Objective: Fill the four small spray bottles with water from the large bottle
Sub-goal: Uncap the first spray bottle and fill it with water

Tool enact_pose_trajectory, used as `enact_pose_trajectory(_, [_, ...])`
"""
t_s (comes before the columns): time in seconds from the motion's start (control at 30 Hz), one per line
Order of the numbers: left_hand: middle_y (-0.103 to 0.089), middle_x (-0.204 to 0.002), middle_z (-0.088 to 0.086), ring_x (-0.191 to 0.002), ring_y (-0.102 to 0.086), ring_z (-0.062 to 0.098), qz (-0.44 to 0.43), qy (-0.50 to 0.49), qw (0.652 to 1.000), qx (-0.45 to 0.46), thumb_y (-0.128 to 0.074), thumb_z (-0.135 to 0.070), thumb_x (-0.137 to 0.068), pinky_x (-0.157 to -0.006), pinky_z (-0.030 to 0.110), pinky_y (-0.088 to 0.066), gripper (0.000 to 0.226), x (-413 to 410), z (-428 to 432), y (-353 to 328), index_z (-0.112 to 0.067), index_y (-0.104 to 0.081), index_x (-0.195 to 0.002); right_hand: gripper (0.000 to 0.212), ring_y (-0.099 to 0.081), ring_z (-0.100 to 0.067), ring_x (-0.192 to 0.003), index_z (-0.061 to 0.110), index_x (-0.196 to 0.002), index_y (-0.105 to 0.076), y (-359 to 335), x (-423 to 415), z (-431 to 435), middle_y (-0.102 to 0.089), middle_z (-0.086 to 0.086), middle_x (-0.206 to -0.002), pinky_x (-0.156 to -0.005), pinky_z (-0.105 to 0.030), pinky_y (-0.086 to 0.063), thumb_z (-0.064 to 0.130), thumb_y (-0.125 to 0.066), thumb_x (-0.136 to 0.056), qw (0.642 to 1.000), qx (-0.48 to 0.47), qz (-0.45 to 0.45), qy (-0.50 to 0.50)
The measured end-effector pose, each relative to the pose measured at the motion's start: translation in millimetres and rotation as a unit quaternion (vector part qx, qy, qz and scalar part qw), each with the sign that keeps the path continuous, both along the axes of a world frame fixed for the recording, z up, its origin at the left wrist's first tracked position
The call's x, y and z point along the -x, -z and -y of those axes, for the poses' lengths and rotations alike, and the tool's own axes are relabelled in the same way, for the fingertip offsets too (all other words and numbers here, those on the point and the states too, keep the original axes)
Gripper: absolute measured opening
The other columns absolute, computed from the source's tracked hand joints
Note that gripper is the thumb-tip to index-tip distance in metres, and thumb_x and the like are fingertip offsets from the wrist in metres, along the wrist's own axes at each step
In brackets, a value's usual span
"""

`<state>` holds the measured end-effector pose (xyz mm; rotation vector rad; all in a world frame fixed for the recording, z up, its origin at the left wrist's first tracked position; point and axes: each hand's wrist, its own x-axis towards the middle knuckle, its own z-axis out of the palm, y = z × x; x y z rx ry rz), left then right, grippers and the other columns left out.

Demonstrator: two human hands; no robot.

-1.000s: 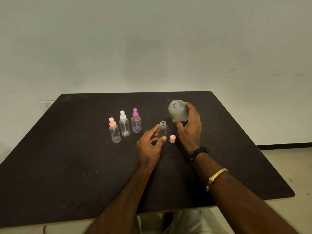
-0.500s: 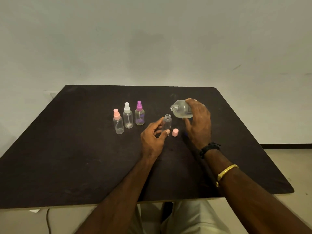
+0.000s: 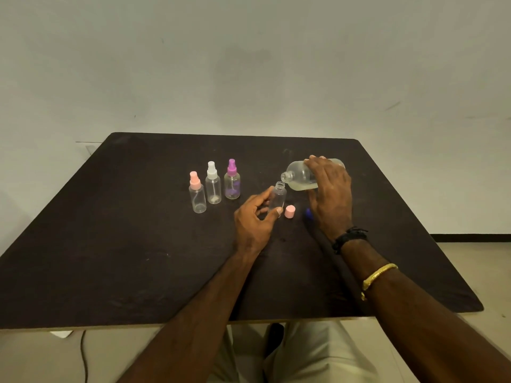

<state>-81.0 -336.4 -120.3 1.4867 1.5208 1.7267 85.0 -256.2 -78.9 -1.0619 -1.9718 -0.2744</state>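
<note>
My right hand (image 3: 330,197) grips the large clear bottle (image 3: 300,176), tipped on its side with its open mouth just above the mouth of a small uncapped spray bottle (image 3: 278,199). My left hand (image 3: 253,222) holds that small bottle upright on the dark table (image 3: 110,244), thumb and fingers around its lower body. Water lies along the large bottle's lower side. Three capped small spray bottles stand in a row to the left: pink-topped (image 3: 197,196), white-topped (image 3: 213,186), purple-topped (image 3: 232,182).
A loose pink cap (image 3: 289,211) lies on the table between my hands. A small blue cap (image 3: 309,214) peeks out beside my right palm. A white wall stands behind the table, and a cable hangs below the table's front left edge.
My right hand has tipped the large bottle from mouth-up toward horizontal and brought its mouth down over the small bottle. My left hand kept hold of the small bottle.
</note>
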Motion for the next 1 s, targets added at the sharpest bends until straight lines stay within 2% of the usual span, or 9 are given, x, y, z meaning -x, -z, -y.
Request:
enact_pose_trajectory(0.13, [-0.069, -0.116, -0.003, -0.105, -0.069, 0.012, -0.002, -0.003, 1.000, 0.003, -0.079, -0.008, -0.084, -0.090, 0.022, -0.058, 0.057, 0.4, -1.2, 1.0, -0.013, -0.061, -0.137, 0.061, -0.047, -0.029, -0.140, 0.014, -0.139, -0.055, 0.1, -1.6, -0.6, -0.056, -0.010, -0.145, -0.119, -0.051, -0.030, -0.002, -0.074, -0.083, 1.000, -0.007, 0.006, 0.000])
enact_pose_trajectory(0.3, [-0.069, -0.117, -0.003, -0.105, -0.069, 0.010, -0.009, -0.002, 1.000, 0.005, -0.079, -0.009, -0.084, -0.090, 0.020, -0.057, 0.057, 0.7, -1.0, 1.3, -0.013, -0.060, -0.137, 0.064, -0.046, -0.029, -0.141, 0.015, -0.139, -0.054, -1.0, -2.7, -1.9, -0.056, -0.009, -0.146, -0.116, -0.058, -0.034, -0.003, -0.075, -0.081, 1.000, -0.012, 0.022, 0.011])
enact_pose_trajectory(0.6, [-0.070, -0.117, 0.002, -0.104, -0.069, 0.012, -0.016, -0.002, 1.000, 0.009, -0.079, -0.009, -0.084, -0.090, 0.021, -0.058, 0.057, 1.5, -1.8, 1.9, -0.011, -0.060, -0.138, 0.065, -0.045, -0.028, -0.142, 0.015, -0.139, -0.055, -3.5, -3.7, -2.5, -0.056, -0.008, -0.146, -0.116, -0.059, -0.034, -0.007, -0.071, -0.080, 0.999, -0.020, 0.026, 0.011])
enact_pose_trajectory(0.8, [-0.070, -0.117, -0.001, -0.104, -0.070, 0.011, -0.012, 0.000, 1.000, 0.008, -0.079, -0.011, -0.084, -0.090, 0.026, -0.059, 0.056, 2.4, -2.1, 2.2, -0.013, -0.061, -0.137, 0.067, -0.045, -0.029, -0.141, 0.014, -0.139, -0.055, -6.6, -4.5, -3.4, -0.055, -0.009, -0.147, -0.117, -0.058, -0.034, -0.008, -0.071, -0.078, 0.999, -0.022, 0.031, 0.017])
enact_pose_trajectory(1.0, [-0.066, -0.113, -0.009, -0.101, -0.066, -0.004, -0.014, 0.000, 1.000, 0.011, -0.078, -0.008, -0.085, -0.087, 0.011, -0.053, 0.056, 2.1, -0.7, 0.1, -0.012, -0.060, -0.137, 0.068, -0.045, -0.029, -0.141, 0.015, -0.139, -0.055, -6.1, -6.2, -5.1, -0.055, -0.008, -0.147, -0.118, -0.058, -0.033, -0.008, -0.072, -0.078, 0.999, -0.018, 0.033, 0.018])
